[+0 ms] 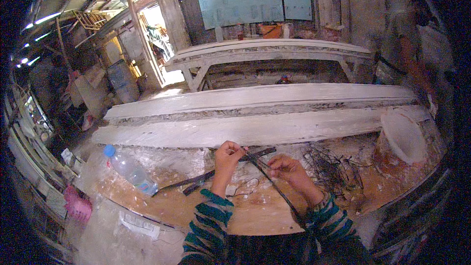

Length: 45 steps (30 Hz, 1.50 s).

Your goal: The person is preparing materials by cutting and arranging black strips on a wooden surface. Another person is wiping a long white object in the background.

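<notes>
Over the work table, my left hand [228, 159] is closed in a pinch on the upper end of a long, flexible black strip [277, 189]. From there the strip slants down to the right, toward my right forearm. My right hand [290, 171] is closed too, its fingertips pinching a thin dark strand that appears to run toward my left fingers. More black strips [196, 180] lie on the table beneath and left of my left wrist. Right of my right hand sits a tangled heap of thin black strands [338, 172].
Two long white-coated boards [235, 132] lie across the table beyond my hands. A clear bottle [131, 171] with a blue cap lies at the left, and a white bucket [403, 137] at the right. A person [409, 39] stands at the far right. Another bench [270, 46] is behind.
</notes>
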{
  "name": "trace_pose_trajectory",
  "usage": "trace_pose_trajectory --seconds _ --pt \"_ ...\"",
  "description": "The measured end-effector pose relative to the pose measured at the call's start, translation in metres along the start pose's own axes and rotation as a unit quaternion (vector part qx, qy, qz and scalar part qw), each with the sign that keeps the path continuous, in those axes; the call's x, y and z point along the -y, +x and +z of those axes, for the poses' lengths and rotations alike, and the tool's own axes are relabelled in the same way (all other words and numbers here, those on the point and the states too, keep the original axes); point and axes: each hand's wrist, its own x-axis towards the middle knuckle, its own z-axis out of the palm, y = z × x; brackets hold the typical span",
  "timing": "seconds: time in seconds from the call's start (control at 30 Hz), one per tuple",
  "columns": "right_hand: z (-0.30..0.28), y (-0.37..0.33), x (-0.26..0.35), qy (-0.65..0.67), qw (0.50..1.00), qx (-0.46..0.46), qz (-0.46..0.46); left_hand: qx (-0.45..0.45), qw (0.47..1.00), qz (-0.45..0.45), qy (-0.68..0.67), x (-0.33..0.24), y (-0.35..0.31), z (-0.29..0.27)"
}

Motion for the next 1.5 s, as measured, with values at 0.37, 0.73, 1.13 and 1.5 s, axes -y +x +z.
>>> trace_pose_trajectory --seconds 0.37,0.73,1.13,1.5 --pt "0.004 -0.004 0.018 -0.022 0.999 0.021 -0.01 0.078 0.992 0.027 0.092 0.013 0.0 0.009" --pt "-0.02 0.005 -0.004 -0.254 0.916 -0.303 -0.06 0.442 0.89 -0.015 0.112 -0.007 -0.036 0.034" --pt "-0.01 0.002 0.005 -0.263 0.943 -0.176 -0.104 0.057 0.99 0.08 0.097 0.012 0.002 0.008" --pt "0.008 -0.008 0.012 -0.164 0.979 0.074 -0.091 0.037 0.991 0.076 0.102 0.019 0.003 0.009"
